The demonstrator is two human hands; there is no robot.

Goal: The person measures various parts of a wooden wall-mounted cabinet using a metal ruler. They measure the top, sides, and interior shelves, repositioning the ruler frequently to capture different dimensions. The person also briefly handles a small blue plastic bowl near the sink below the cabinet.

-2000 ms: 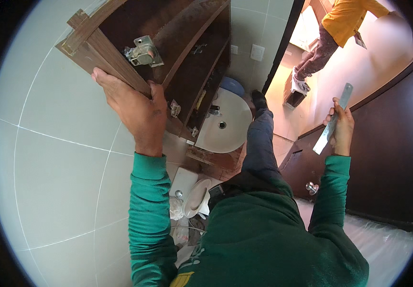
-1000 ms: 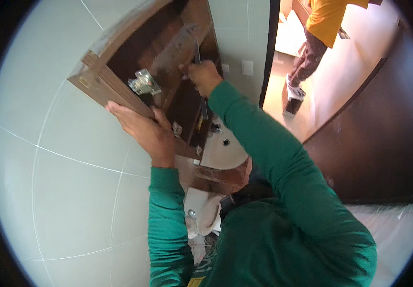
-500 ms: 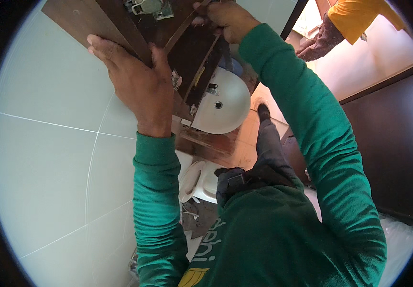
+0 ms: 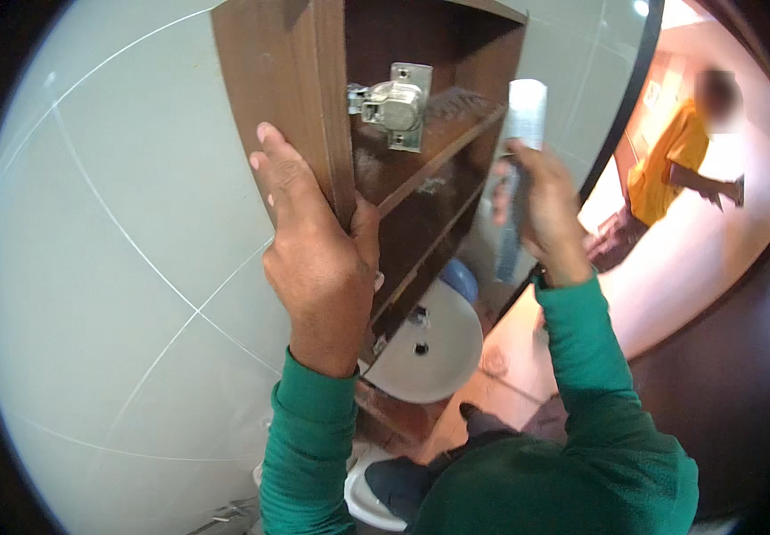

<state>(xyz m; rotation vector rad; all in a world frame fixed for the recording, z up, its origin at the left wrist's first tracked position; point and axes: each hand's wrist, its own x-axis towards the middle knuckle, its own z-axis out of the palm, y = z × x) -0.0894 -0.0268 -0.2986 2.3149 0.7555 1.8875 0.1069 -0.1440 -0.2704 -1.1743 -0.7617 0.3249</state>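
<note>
A brown wooden wall cabinet (image 4: 470, 40) stands with its door (image 4: 282, 76) swung out to the left. My left hand (image 4: 318, 254) is closed on the door's edge, its fingers on the outer face and its thumb on the inner side. A metal hinge (image 4: 398, 109) joins the door to the cabinet just above that thumb. To the right of the shelves, my right hand (image 4: 550, 209) is closed around a flat, silvery, strip-shaped tool (image 4: 528, 111), held upright and apart from the cabinet. Blur hides the tool's exact kind.
Below the cabinet sits a white washbasin (image 4: 438, 357) with a tap, a blue object (image 4: 459, 278) behind it. A white toilet (image 4: 372, 490) is at the lower middle. Grey tiled wall (image 4: 135, 267) spans the left. Beyond a doorway at right stands a person in a yellow shirt (image 4: 666, 160).
My view has tilted up, showing more of the cabinet and hinge. My right hand has come away from the cabinet, and the silvery tool now shows in it. My left hand stays on the door.
</note>
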